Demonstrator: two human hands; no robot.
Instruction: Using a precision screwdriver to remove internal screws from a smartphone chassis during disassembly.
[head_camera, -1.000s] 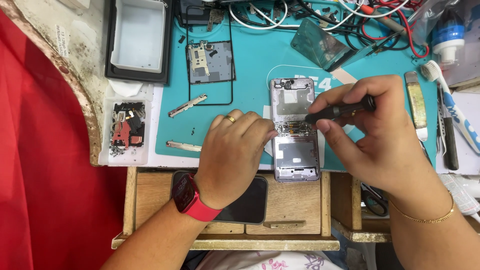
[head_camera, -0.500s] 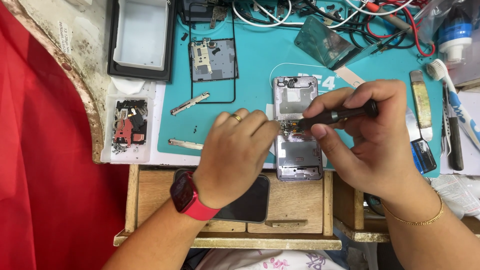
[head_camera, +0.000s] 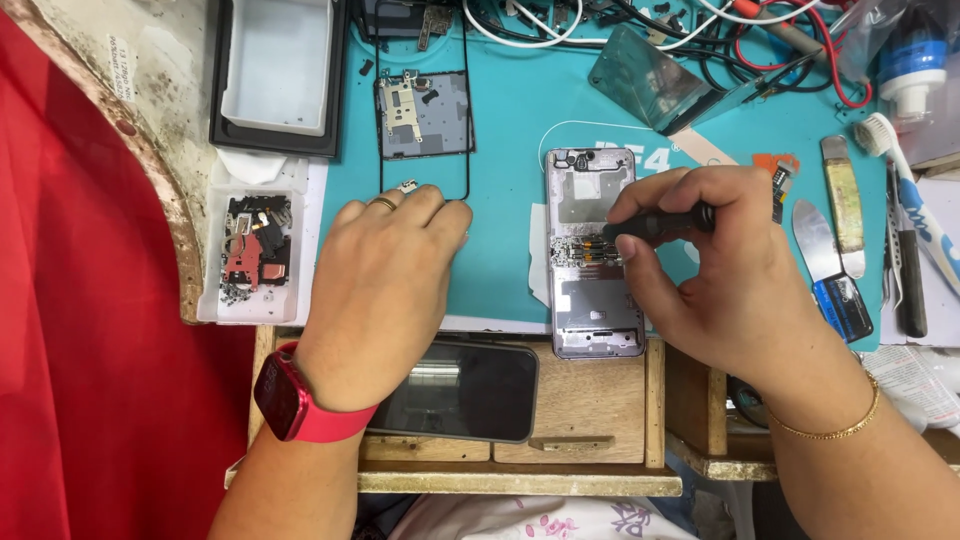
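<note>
I'm looking down over the bench now, and the opened phone (head_camera: 592, 255) is lying flat on the teal mat (head_camera: 505, 130), its lower end hanging over the mat's near edge above the wooden shelf (head_camera: 590, 400). The right hand (head_camera: 715, 270) is hovering over the phone's right side, fingers pinched together around a slim black screwdriver (head_camera: 660, 222), the tip pointing in at the middle band of the phone where the small connectors and copper bits are showing. The left hand (head_camera: 385, 280) is resting palm-down on the mat well to the left of the phone, fingers together and fairly flat, holding nothing that I can see; the fingertips are sitting just at the bottom edge of a thin black frame (head_camera: 423, 125) with a small plate inside it.

I'm judging this phone as light, rigid and fragile: the back is off, so the innards are bare. I'd be taking it by the long outer edges of the metal frame, never pressing on the middle strip.

Around it, a parts tray (head_camera: 258, 255) full of tiny pieces is sitting left of the mat, a dark phone (head_camera: 455, 390) is lying screen-up on the shelf by the left wrist, and blades and a toothbrush (head_camera: 905, 180) are lying to the right.
</note>
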